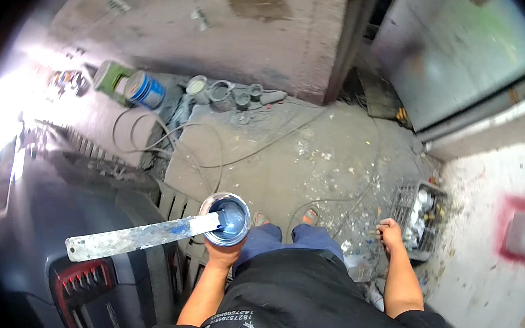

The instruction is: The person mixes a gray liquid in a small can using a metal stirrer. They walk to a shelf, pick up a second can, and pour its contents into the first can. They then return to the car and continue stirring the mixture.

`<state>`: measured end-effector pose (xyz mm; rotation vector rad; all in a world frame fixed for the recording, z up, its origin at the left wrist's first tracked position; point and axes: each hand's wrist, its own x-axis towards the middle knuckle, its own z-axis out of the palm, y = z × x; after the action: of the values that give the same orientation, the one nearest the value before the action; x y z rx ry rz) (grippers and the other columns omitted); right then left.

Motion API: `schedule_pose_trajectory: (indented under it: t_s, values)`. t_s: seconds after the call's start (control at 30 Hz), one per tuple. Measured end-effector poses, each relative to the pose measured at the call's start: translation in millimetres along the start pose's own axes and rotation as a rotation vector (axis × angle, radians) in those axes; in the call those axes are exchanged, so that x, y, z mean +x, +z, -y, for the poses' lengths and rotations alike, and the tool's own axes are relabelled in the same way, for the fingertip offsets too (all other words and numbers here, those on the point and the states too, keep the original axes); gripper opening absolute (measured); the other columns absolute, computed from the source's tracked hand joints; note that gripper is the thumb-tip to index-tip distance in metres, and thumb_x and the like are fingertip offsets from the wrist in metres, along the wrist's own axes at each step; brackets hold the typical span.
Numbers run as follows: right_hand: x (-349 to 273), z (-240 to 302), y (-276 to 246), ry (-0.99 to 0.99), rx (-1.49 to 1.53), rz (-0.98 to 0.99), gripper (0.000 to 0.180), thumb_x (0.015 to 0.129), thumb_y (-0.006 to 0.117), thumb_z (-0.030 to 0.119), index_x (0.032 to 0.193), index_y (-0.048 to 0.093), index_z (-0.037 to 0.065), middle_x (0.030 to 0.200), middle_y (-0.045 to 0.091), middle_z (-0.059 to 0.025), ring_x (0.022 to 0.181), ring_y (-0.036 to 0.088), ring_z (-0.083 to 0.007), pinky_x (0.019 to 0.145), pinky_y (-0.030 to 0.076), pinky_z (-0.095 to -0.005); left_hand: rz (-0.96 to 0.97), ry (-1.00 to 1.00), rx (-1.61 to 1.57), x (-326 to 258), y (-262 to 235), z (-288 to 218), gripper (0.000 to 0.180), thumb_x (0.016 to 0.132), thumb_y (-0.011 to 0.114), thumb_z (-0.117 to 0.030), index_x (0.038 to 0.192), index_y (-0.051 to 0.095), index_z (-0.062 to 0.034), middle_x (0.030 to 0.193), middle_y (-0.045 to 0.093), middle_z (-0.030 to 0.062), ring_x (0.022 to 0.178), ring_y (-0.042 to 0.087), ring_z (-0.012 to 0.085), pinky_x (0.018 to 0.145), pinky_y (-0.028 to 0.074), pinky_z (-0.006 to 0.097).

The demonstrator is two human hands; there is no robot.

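My left hand (224, 255) is wrapped round a round metal paint can (228, 196) from below, in front of my body. Blue-grey paint (236, 225) coats the inside of the can. A long flat stirring stick (141, 238), pale and smeared with blue and grey, leans in it; its far end sticks out over the rim to the left. Out to the right, my right hand (389, 232) hangs over the floor with its fingers curled together. Whatever those fingers may hold is too small to make out. A black plastic crate (402, 209) is nearest to it.
A dark vehicle (36, 218) with a red tail light (84, 278) fills the left side. Along the far wall stand a blue bucket (145, 91), a green container (111, 78) and several grey-stained tubs (220, 93). A hose (221, 150) loops over the paint-spattered floor.
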<state>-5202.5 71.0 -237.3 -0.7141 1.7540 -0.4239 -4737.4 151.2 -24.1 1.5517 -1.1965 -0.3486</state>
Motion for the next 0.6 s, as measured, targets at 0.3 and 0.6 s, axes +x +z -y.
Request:
schedule_pose_trajectory:
  t_s: [0.3, 0.6]
  values:
    - [34, 31, 106, -0.02, -0.462, 0.282, 0.014, 0.081, 0.054, 0.015, 0.071, 0.058, 0.006, 0.06, 0.057, -0.0047, 0.05, 0.05, -0.015, 0.046, 0.039, -0.0311, -0.137, -0.073, 0.02, -9, -51, 40, 0.087, 0.058, 0.081, -0.011, 0.131, 0.036, 0.0018, 0.124, 0.048, 0.0156, 0.118, 0.046, 0.0289, 0.104, 0.031, 0.041]
    - [37, 115, 207, -0.222, -0.618, 0.247, 0.008, 0.073, 0.06, 0.007, 0.081, 0.06, 0.004, 0.065, 0.06, -0.0051, 0.056, 0.054, -0.0136, 0.05, 0.043, -0.029, -0.262, -0.094, -0.082, 46, -112, 75, 0.065, 0.061, 0.082, -0.009, 0.116, 0.051, 0.0004, 0.111, 0.059, 0.0139, 0.105, 0.056, 0.0279, 0.094, 0.042, 0.038]
